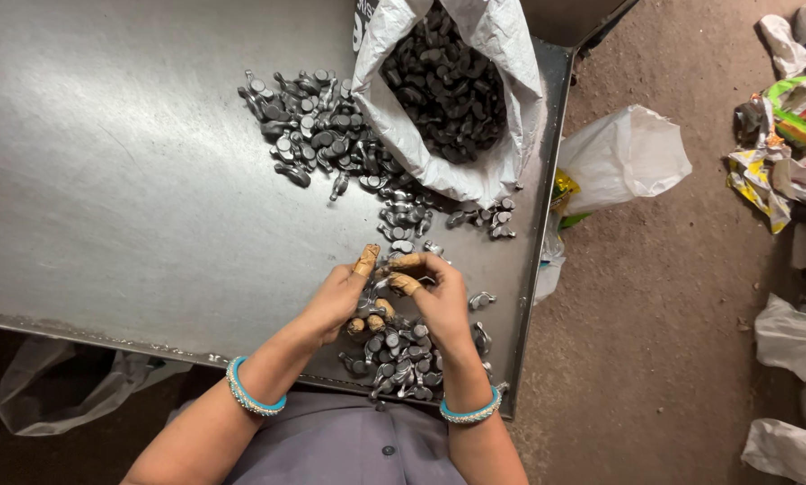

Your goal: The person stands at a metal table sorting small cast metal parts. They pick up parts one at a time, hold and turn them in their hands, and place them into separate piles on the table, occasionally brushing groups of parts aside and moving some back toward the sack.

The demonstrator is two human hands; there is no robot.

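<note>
Fingers (pixel 403 284) of both hands pinch, prob., small metal parts (pixel 394 355); open white sack (pixel 475 171) behind, w/ dark pcs.

Two hands worked at six o'clock: one left hand (pixel 336 296), one right hand (pixel 439 301), each wrist carrying one blue bangle (pixel 252 395). One open white sack (pixel 502 63) sat at twelve o'clock. The small grey metal parts (pixel 309 126) were too many to count.

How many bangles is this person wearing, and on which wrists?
2. One blue bangle circles the left wrist, behind the left hand; another blue bangle circles the right wrist, behind the right hand. More could be hidden below the frame's edge.
</note>
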